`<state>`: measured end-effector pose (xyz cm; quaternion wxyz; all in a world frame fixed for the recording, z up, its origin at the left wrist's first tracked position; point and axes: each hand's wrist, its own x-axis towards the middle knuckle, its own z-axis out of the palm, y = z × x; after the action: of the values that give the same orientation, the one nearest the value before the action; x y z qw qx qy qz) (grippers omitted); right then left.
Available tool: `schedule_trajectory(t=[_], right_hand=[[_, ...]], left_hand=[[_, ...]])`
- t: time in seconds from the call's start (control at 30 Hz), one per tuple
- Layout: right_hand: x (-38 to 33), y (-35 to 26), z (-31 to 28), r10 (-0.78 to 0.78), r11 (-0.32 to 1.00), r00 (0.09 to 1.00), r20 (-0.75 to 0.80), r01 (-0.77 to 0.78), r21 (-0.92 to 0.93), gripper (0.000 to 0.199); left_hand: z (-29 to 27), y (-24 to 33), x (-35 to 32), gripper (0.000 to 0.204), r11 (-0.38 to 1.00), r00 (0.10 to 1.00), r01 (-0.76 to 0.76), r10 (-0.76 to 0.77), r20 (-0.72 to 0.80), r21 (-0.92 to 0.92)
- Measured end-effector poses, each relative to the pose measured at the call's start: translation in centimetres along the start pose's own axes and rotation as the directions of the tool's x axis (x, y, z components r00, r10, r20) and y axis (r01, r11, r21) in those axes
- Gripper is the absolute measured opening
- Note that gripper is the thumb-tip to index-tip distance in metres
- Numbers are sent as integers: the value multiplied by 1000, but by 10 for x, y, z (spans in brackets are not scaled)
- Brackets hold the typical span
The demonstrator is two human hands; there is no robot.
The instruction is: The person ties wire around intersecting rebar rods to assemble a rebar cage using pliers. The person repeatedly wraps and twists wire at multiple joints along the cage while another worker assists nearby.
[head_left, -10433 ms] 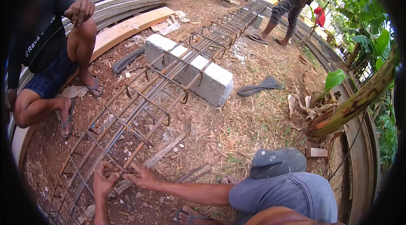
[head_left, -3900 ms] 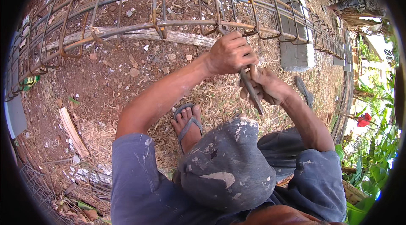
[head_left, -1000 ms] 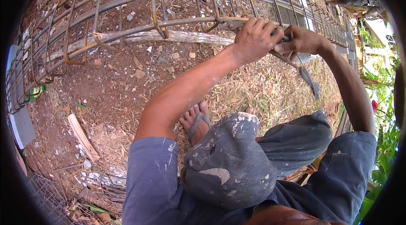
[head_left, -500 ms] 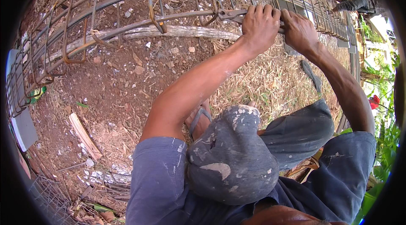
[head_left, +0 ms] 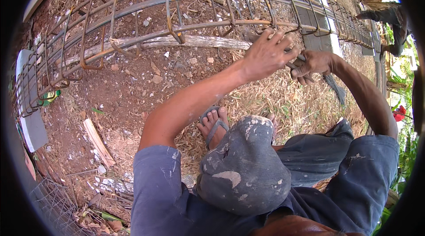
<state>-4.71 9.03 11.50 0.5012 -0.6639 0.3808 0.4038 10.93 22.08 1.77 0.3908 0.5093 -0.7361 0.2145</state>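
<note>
Reddish bare earth strewn with dry grass and wood chips makes up the ground of this outdoor yard, with green plants at the right rim. Across the upper part of the view lies a long rebar cage, its rusty long bars ringed by square stirrups, bending away toward the top right, where another person stands. A weathered wooden stick lies on the ground just under the cage's near side. A short wood offcut rests on the soil at lower left, and a pale flat slab sits by the left end of the cage.

The person squats, a paint-spattered grey cap and blue shirt filling the lower middle, with a foot in a sandal on the straw.

The left hand reaches up to the near lower bar of the cage, fingers spread and loosely curled, with the fingertips at the bar by a stirrup; whether it actually grips the bar cannot be told. The right hand is just beside it, closed in a fist around a dark slim tool whose end pokes out toward the left hand. Both hands sit at the cage's near edge, right of the middle.
</note>
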Motion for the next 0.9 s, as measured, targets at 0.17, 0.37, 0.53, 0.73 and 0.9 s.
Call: schedule_trajectory(t=[0.17,0.37,0.53,0.73,0.9], right_hand=[[12,15,15,12,1000,993,119,-14,16,52],[36,35,26,-299,797,936,-184,139,-587,95],[32,31,60,-558,779,793,-244,399,-484,71],[38,27,82,-722,692,591,-359,631,-352,30],[70,8,99,-553,711,780,-293,625,322,18]], left_hand=[[0,-16,-93,18,982,997,-16,31,77,-186],[-36,-8,-80,23,956,868,97,54,493,-277],[-58,10,-46,18,860,749,451,-219,626,-239],[-68,18,-42,17,640,663,704,-437,608,-308],[-106,7,-24,38,584,448,812,-644,620,20]])
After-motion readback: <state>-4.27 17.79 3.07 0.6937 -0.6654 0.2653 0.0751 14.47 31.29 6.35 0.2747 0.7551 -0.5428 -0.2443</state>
